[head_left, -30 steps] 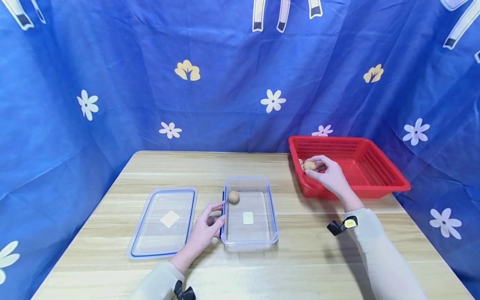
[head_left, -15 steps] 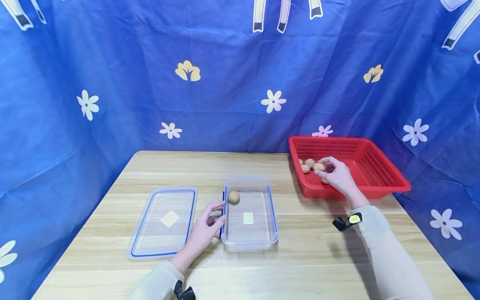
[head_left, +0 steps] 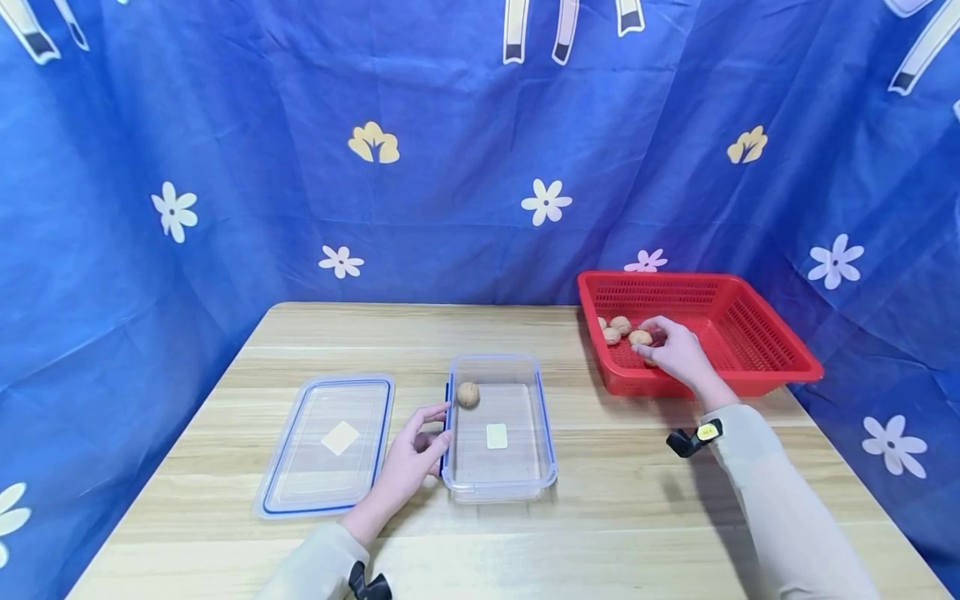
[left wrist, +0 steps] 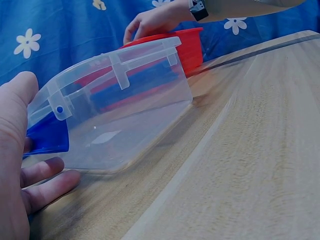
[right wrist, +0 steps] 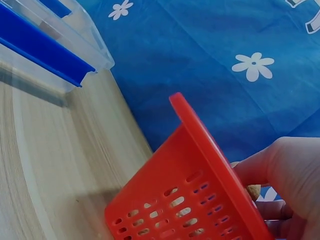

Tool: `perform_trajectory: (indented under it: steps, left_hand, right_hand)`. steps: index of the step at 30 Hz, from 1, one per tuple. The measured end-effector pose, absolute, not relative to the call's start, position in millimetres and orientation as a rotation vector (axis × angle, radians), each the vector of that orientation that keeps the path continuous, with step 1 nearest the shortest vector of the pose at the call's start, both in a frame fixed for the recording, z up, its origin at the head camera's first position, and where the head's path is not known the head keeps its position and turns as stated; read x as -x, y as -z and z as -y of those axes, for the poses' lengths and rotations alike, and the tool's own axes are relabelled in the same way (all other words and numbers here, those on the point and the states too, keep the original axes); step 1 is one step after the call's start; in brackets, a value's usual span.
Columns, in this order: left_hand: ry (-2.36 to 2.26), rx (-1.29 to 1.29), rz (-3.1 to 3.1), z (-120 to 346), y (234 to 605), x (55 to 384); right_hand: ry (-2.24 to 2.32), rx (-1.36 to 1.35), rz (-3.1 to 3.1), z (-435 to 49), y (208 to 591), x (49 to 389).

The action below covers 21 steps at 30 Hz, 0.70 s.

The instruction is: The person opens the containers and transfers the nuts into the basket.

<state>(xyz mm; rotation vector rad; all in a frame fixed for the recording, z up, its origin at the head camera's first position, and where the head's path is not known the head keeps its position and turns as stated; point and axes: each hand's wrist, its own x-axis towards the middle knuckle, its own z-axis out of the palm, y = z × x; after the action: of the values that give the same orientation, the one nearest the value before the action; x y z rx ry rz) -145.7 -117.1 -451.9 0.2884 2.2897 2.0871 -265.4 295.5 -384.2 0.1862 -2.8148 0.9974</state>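
My left hand rests with relaxed fingers against the left side of a clear plastic food box. A single walnut lies in the box near its far left corner. Seen from the left wrist, the fingers spread beside a blue latch on the box wall. My right hand reaches into a red plastic basket, with a walnut pinched between thumb and fingers. More walnuts lie at the basket's left end. In the right wrist view the basket rim partly hides the pinched walnut.
The box's clear lid, with a blue seal, lies flat on the wooden table left of my left hand. A blue curtain with printed flowers hangs behind and beside the table.
My right hand has moved a little right inside the basket with its walnut, then slightly lower, uncovering several walnuts at the left end. The left hand and box stay in place.
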Motion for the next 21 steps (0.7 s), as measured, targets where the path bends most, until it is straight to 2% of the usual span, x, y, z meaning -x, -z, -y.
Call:
perform_trajectory:
  steps: [21]
  left_hand:
    - [-2.087,-0.304,-2.298,117.3,454.6,146.2]
  right_hand:
    - [-1.088,-0.192,2.768,-291.4,385.9,265.6]
